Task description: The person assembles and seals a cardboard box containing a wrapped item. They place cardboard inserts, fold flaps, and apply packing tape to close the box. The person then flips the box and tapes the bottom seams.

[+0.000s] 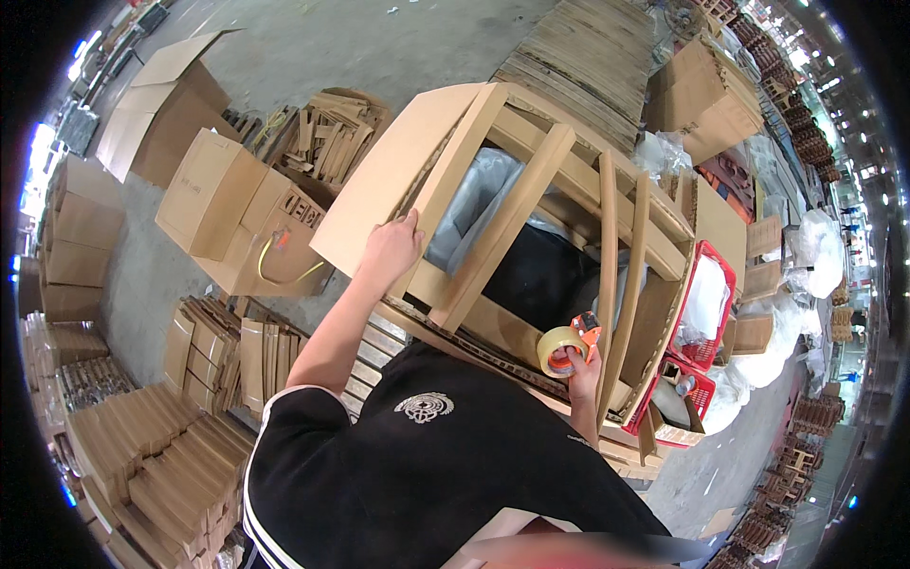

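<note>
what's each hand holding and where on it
The right hand grips a tape dispenser by its orange handle end, beside the roll. The left hand presses on the edge of the large cardboard box's flap.

Left arm stretched forward, left hand [391, 248] laid flat; right hand [580, 365] raised, grip closed.

The bare left hand [391, 248] is pressing on the matt, smooth brown cardboard flap [384, 185] of a large open carton. Inside it, grey plastic film [471, 194] is looking glossy and crinkled. The right hand [580, 372] is gripping a shiny roll of clear packing tape on an orange plastic dispenser [566, 346]. A red plastic lattice crate [713, 313] is showing beside it, on rough grey concrete floor [313, 47].
</note>
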`<act>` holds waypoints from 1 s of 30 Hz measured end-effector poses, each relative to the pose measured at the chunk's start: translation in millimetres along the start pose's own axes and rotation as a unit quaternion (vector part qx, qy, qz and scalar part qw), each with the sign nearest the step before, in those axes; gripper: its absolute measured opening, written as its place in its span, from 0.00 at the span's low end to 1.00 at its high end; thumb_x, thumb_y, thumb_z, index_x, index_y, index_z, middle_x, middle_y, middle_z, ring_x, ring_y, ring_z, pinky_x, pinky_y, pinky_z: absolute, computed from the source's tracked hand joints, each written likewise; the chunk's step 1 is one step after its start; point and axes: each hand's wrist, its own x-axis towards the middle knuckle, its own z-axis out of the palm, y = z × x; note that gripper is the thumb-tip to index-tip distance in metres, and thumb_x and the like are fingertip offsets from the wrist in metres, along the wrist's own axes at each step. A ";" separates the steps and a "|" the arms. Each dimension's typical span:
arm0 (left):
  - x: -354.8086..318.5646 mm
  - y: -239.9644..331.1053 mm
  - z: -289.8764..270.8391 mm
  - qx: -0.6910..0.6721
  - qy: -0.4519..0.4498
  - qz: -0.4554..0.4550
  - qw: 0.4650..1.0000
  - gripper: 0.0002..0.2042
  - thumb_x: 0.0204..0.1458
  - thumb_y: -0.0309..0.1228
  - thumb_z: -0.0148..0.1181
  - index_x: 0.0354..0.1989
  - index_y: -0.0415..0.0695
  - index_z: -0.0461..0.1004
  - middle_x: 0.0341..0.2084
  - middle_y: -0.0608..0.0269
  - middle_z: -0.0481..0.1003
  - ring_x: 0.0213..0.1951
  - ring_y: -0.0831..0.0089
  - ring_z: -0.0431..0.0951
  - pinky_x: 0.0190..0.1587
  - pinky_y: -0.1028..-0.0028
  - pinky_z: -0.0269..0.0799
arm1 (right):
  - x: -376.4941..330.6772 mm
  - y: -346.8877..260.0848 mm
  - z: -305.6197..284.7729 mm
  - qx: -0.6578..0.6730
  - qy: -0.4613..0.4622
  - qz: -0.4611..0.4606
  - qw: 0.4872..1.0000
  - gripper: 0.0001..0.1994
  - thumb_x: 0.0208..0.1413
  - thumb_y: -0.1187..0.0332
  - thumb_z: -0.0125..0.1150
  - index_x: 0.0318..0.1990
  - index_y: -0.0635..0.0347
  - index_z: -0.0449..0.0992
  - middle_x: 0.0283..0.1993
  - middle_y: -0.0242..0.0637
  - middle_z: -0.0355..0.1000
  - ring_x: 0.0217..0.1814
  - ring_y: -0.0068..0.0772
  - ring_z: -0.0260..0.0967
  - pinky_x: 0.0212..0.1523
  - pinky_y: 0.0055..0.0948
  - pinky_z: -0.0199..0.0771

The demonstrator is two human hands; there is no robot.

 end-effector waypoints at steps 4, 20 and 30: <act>-1.2 34.5 19.1 0.068 0.099 -0.015 0.993 0.37 0.62 0.37 0.65 0.76 0.37 0.59 0.68 0.41 0.71 0.69 0.43 0.71 0.68 0.42 0.69 | 0.9 -3.0 2.4 0.005 0.007 -0.002 1.000 0.18 0.65 0.78 0.64 0.62 0.66 0.75 0.47 0.41 0.83 0.45 0.33 0.84 0.51 0.35 0.84; 64.4 -2.3 16.2 0.062 0.035 0.020 0.997 0.51 0.54 0.39 0.71 0.83 0.43 0.46 0.83 0.47 0.45 0.83 0.39 0.41 0.79 0.42 0.51 | 9.5 -4.3 3.7 -0.012 0.014 0.001 1.000 0.21 0.64 0.78 0.64 0.65 0.66 0.73 0.50 0.41 0.83 0.48 0.34 0.84 0.52 0.38 0.85; 89.8 17.9 6.1 0.153 0.006 0.026 0.988 0.50 0.61 0.60 0.62 0.84 0.46 0.46 0.83 0.48 0.45 0.83 0.43 0.42 0.79 0.41 0.48 | 14.9 -6.7 3.2 -0.008 0.006 0.003 1.000 0.23 0.62 0.80 0.64 0.65 0.66 0.73 0.47 0.42 0.83 0.45 0.34 0.84 0.52 0.36 0.84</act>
